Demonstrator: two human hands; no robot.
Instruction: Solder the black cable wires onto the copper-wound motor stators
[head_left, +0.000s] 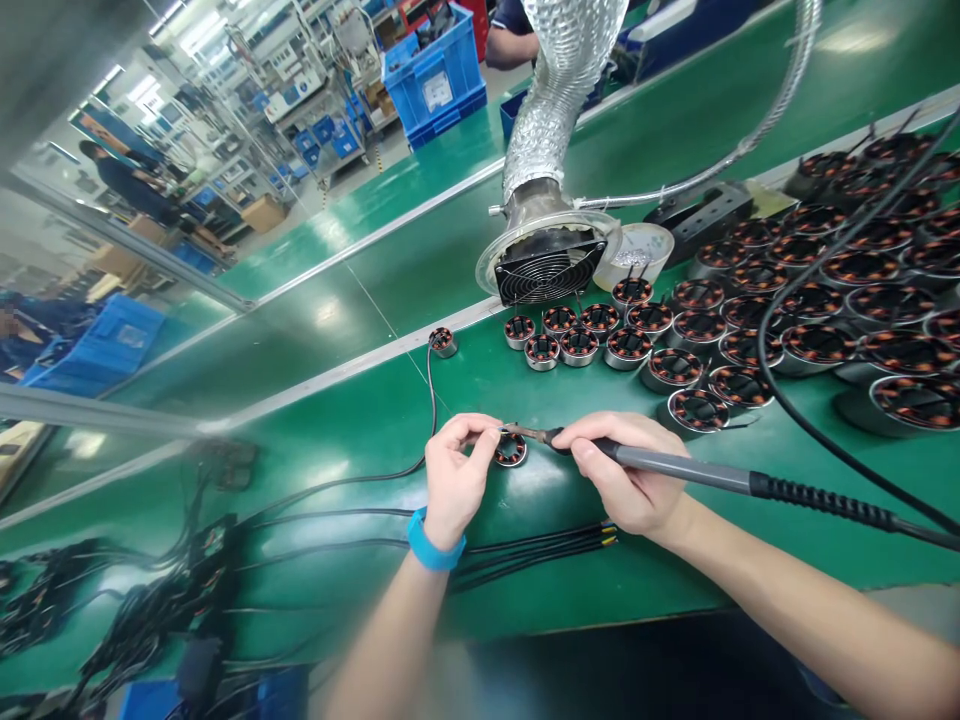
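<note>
Head view: left hand pinches a lead at the stator; right hand grips the soldering iron; a slip could burn those fingertips

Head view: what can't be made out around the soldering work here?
All head view.
1. Thin strand in the left hand: too small; wire or solder unclear.
2. Where the soldering iron in the right hand meets the stator: too small.
3. Cable bundle, lower left: blurred.
4. Stator rows: cut by right edge.
</note>
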